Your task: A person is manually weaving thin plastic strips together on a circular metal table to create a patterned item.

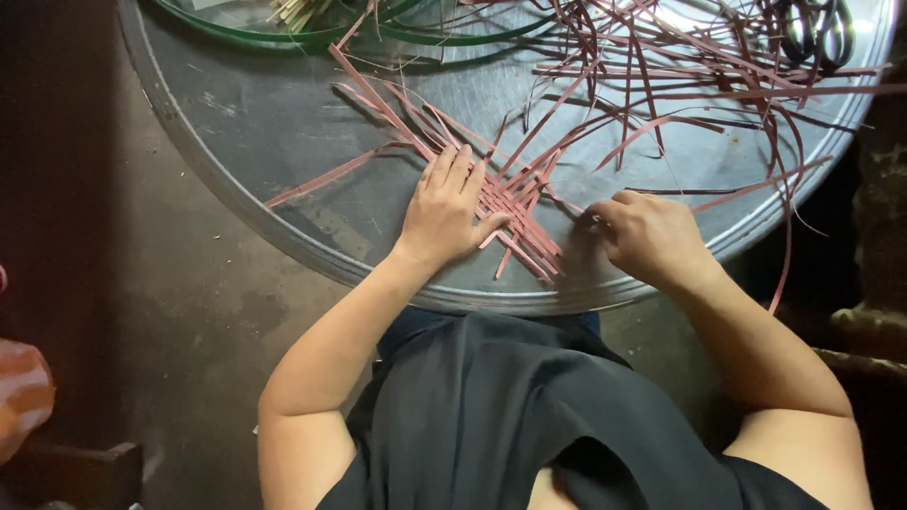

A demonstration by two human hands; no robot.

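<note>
A flat woven patch of reddish-brown strips [522,215] lies on a round metal tray [283,123] in front of me. My left hand [447,212] presses flat on the patch's left side, fingers together and pointing away from me. My right hand [647,236] is curled at the patch's right edge, its fingertips pinching the end of one thin strip [574,205]. Long loose ends of the strips fan out from the weave toward the far left and far right.
Many loose reddish strips [680,85] lie tangled across the tray's far right. Black-handled scissors [817,30] sit at the far right rim. A green hoop [312,33] and pale sticks [295,9] lie at the far edge. Dark floor lies to the left.
</note>
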